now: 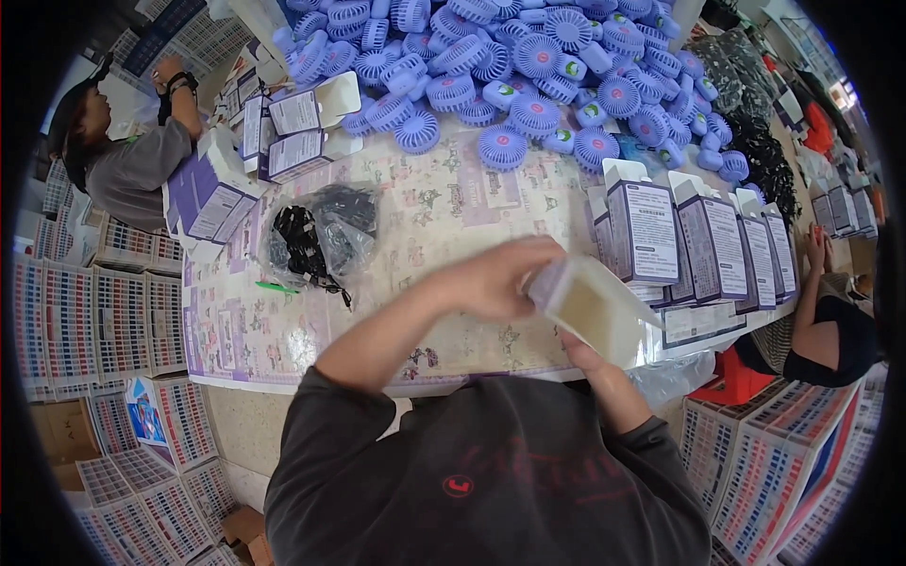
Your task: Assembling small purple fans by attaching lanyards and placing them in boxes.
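Over the near right part of the table I hold an open white and purple carton (604, 316), tilted so that its pale inside shows. My left hand (510, 280) is closed on the carton's left side. My right hand (583, 354) grips it from below on the near side, its fingers partly hidden by the carton. To the right, several purple and white cartons (642, 231) stand in a row, tops open. A large heap of blue-purple handheld fans (536, 113) covers the far side. Left of my left hand lies a clear plastic bag of black cables (302, 241).
Cartons (212, 193) lie stacked at the table's left edge, near a person (132, 170). A green pen-like item (276, 288) lies by the cables. More black cables (769, 156) pile at far right. Another person (816, 325) sits at right by a red stool (731, 377). Printed boxes (779, 453) stand on the floor.
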Action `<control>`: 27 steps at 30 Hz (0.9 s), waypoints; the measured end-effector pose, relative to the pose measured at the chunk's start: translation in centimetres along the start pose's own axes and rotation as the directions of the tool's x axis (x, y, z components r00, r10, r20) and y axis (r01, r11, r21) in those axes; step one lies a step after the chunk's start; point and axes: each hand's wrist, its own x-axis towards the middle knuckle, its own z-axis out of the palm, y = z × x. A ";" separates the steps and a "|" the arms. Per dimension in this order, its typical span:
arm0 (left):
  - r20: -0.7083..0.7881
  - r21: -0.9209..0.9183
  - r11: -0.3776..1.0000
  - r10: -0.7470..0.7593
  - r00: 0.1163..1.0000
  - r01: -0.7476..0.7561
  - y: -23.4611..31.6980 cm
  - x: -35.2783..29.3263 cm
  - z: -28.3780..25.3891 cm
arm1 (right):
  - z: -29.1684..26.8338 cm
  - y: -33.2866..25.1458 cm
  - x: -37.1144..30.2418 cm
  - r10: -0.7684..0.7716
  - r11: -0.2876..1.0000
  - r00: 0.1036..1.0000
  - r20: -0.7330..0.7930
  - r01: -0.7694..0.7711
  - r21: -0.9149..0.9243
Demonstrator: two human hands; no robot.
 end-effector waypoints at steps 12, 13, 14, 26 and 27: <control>-0.566 0.575 0.575 -0.234 0.790 0.582 -7.8 6.3 -5.1 | -1.3 -0.4 0.6 0.113 0.993 0.978 0.173 -0.104 -0.062; -0.482 0.597 0.519 -0.379 0.790 0.612 -6.3 6.0 -4.8 | -1.2 -0.3 0.4 0.146 0.989 0.976 0.165 -0.144 -0.024; -0.393 0.623 0.459 -0.516 0.761 0.633 -5.6 5.7 -4.5 | -1.2 -0.1 0.3 0.177 0.983 0.971 0.158 -0.182 0.014; -0.653 0.249 0.922 0.385 0.653 -0.295 7.0 2.0 -0.6 | -0.8 -0.1 0.6 0.321 0.920 0.933 0.160 -0.348 0.182; -0.511 0.463 0.860 0.457 0.728 -0.215 6.5 1.9 -0.4 | -0.9 -0.1 0.6 0.335 0.908 0.927 0.172 -0.366 0.203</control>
